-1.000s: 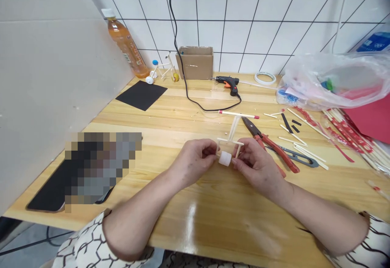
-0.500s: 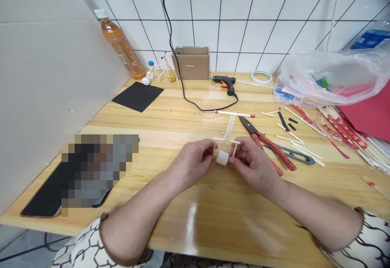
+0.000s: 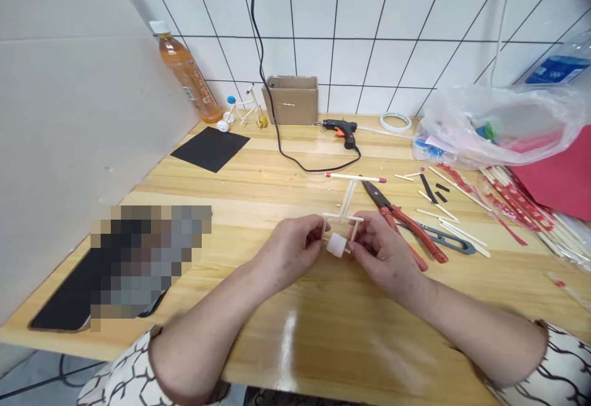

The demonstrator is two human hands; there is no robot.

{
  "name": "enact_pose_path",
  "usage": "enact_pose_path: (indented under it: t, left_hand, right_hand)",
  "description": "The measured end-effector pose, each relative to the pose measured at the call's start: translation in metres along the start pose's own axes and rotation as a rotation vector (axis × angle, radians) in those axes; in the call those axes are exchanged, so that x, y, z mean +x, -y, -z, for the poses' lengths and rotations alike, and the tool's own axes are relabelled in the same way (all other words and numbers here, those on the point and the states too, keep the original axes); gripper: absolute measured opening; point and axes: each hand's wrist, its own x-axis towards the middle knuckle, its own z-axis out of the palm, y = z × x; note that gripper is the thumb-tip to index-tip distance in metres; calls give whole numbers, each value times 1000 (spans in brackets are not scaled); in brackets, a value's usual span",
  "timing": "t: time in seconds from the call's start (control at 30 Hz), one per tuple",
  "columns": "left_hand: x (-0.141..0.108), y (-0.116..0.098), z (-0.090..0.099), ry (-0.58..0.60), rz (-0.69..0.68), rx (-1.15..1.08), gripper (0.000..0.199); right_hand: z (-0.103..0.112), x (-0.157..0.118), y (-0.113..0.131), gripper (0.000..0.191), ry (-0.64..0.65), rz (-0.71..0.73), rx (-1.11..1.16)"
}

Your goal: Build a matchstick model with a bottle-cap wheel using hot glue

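Fingers of the left hand and the right hand pinch the two short legs of a small stick frame at centre frame, held just above a glossy wooden table, each hand's fingers closed on its own side and the two hands apart. A white cylinder sits between the legs, below the crossbar, with the right fingertips just beside it; how it is fixed cannot be told from this angle. A long stem runs from the crossbar up to a red-tipped stick. Red-handled pliers lie close to the right of the stem, with black-handled snips beyond them. A hot glue gun rests at upper centre, its black cord trailing across the wood. Loose sticks are scattered at right. The slender joints look like the weak point: too hard a squeeze or a twist could snap a leg or spring a bond. A loosened pinch could drop the cylinder and let it roll away, while a drift to the right could knock the frame against the pliers' nose.
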Motion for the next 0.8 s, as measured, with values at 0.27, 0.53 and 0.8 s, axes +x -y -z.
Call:
enact_pose_path:
  t: [0.27, 0.53, 0.8]
  left_hand:
    - [1, -10, 6, 104, 113, -210, 16]
    - [2, -16, 8, 157, 222, -334, 14]
    - [5, -11, 6, 142, 240, -315, 9]
  right_hand:
    - [1, 1, 3, 16, 1, -5, 40]
    - [6, 5, 8, 2, 33, -37, 105]
    - [7, 6, 9, 7, 86, -81, 137]
